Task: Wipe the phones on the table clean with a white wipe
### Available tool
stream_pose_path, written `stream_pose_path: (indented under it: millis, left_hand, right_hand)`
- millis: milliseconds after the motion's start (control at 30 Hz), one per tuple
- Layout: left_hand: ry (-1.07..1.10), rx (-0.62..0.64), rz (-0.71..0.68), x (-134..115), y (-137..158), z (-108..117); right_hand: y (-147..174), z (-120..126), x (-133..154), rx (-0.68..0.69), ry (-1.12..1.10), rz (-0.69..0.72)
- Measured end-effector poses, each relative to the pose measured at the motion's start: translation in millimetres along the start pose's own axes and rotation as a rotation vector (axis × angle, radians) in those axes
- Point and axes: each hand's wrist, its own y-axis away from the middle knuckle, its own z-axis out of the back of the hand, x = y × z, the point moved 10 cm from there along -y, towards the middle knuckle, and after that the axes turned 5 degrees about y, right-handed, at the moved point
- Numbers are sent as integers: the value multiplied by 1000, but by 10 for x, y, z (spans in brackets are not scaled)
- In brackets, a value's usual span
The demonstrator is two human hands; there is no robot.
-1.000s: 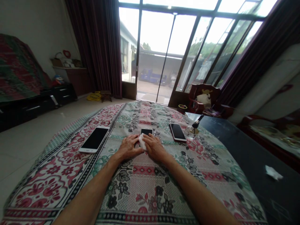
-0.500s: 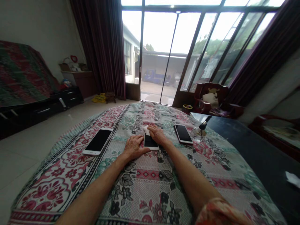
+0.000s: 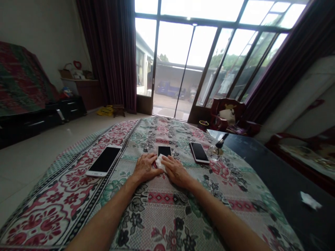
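Observation:
A smartphone [image 3: 164, 151] with a dark screen lies face up on the patterned tablecloth between my hands. My left hand [image 3: 145, 168] grips its left side, fingers bent at the edge and thumb at the lower end. Under the fingers of my right hand [image 3: 176, 170] a crumpled white tissue [image 3: 160, 162] is pressed onto the phone's lower part, which is hidden. To the left lies a larger white-framed smartphone [image 3: 105, 161], and to the right another smartphone [image 3: 199, 152], both screen up and untouched.
A clear glass bottle with a black top [image 3: 216, 152] stands right of the right-hand phone. The tablecloth [image 3: 167, 209] covers the round table. Beside it a dark table [image 3: 272, 181] bears a crumpled white tissue [image 3: 310, 200]. A wooden chair [image 3: 227, 113] stands near the glass doors.
My right hand has slid the tissue from the phone's far end down to its near end, baring the upper screen. My left hand stays at the phone's left side. The view has tilted slightly.

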Motion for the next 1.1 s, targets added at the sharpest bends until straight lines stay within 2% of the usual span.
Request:
stream_pose_path:
  millis: [133, 300, 433, 600, 833, 1100]
  left_hand:
    - [22, 30, -24, 26, -29, -29]
    - [11, 35, -45, 39, -49, -33]
    - [24, 26, -39, 45, -49, -35]
    - [37, 14, -27, 60, -48, -38]
    - [37, 10, -19, 68, -45, -33]
    - [31, 2, -17, 25, -24, -3]
  right_hand:
    - [-149, -30, -103, 0, -26, -11]
    - [-556, -79, -356, -41, -8, -18]
    - [-843, -128, -619, -56, 2, -82]
    - [-1006, -132, -764, -69, 18, -120]
    - [-722, -144, -613, -53, 12, -76]
    - [-110, -50, -119, 42, -15, 15]
